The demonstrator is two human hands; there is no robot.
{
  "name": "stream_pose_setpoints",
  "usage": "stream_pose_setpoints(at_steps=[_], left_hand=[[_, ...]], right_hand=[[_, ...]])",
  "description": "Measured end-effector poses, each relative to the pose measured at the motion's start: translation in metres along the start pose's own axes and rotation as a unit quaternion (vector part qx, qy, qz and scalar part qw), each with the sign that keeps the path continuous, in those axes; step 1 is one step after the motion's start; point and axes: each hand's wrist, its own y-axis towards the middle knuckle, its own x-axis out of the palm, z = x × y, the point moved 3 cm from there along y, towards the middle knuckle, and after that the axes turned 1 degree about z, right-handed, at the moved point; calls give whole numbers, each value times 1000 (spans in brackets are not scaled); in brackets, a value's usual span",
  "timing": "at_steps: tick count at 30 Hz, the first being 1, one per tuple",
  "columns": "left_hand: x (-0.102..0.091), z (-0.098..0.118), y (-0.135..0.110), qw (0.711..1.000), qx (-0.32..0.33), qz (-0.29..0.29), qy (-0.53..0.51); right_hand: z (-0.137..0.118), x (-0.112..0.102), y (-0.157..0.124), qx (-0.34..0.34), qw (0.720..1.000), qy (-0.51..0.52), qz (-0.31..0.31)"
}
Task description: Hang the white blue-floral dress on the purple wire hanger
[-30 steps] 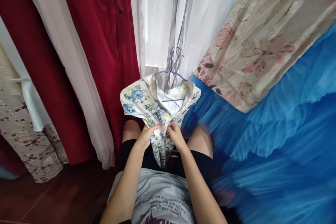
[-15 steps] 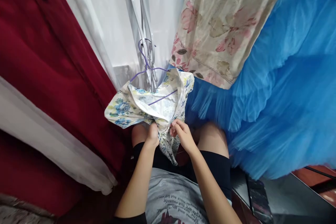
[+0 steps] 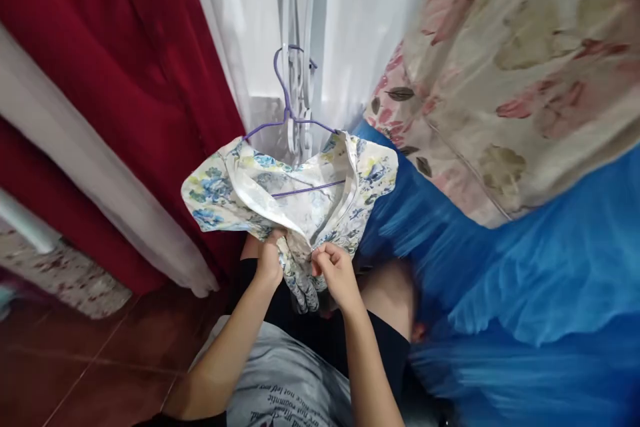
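Note:
A white garment with blue and yellow flowers point(image 3: 215, 190) hangs on a purple wire hanger point(image 3: 287, 97), its back opening spread in a V. My left hand point(image 3: 271, 260) grips the cloth left of the bottom of the opening, thumb up and most fingers hidden under the fabric. At the lower point of the V, my right hand point(image 3: 334, 270) is closed in a pinch on the garment's edge; a zipper pull there is too small to make out. Below my hands the lower part of the garment bunches over my lap.
Red and white curtains point(image 3: 145, 100) hang on the left above a tiled floor point(image 3: 95, 360). Grey straps point(image 3: 295, 13) dangle behind the hanger, in front of white cloth. To the right are a beige floral fabric point(image 3: 480, 93) and blue tulle point(image 3: 540, 280).
My view has swung, so the floral fabric appears larger and the floor shows at left. The garment's shoulders have spread wider and flatter. Both hands keep their hold on it.

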Motion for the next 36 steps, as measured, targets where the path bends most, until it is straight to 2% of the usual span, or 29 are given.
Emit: stream_pose_setpoints(at_steps=[2, 4, 6, 8, 9, 11, 13, 15, 18, 22, 25, 28, 31, 34, 36], left_hand=[[-26, 1, -14, 991, 93, 99, 6], [-52, 4, -41, 968, 181, 167, 50], [-69, 7, -76, 933, 255, 217, 130], [-73, 8, -112, 903, 303, 224, 207], [-70, 6, -126, 896, 315, 202, 239], [-58, 0, -145, 898, 310, 113, 291], [-43, -8, -151, 903, 283, 7, 322], [-33, -13, -147, 905, 261, -60, 332], [-29, -7, -129, 898, 261, -91, 342], [-32, 17, -103, 873, 288, -164, 358], [-37, 32, -92, 857, 300, -216, 358], [-44, 36, -94, 852, 306, -237, 354], [-47, 32, -103, 860, 300, -231, 341], [-44, 30, -111, 873, 274, -227, 333], [-40, 30, -115, 876, 249, -244, 333]], right_hand=[[6, -5, -12, 21, 1000, 6, -17], [11, -9, -26, 40, 999, 18, -25], [15, -11, -38, 56, 998, 29, -20], [17, -11, -48, 72, 997, 37, -10], [18, -9, -52, 78, 996, 41, -4], [16, -4, -58, 87, 995, 52, 2], [13, 2, -61, 88, 994, 63, 1], [6, 10, -63, 90, 994, 67, 2], [-3, 21, -61, 91, 994, 57, 21], [-8, 38, -58, 81, 993, 57, 69], [-4, 51, -62, 86, 989, 50, 110], [-1, 60, -71, 82, 987, 43, 133], [-6, 61, -75, 65, 987, 33, 143], [-21, 55, -63, 48, 990, 14, 130], [-39, 49, -46, 19, 992, -1, 121]])
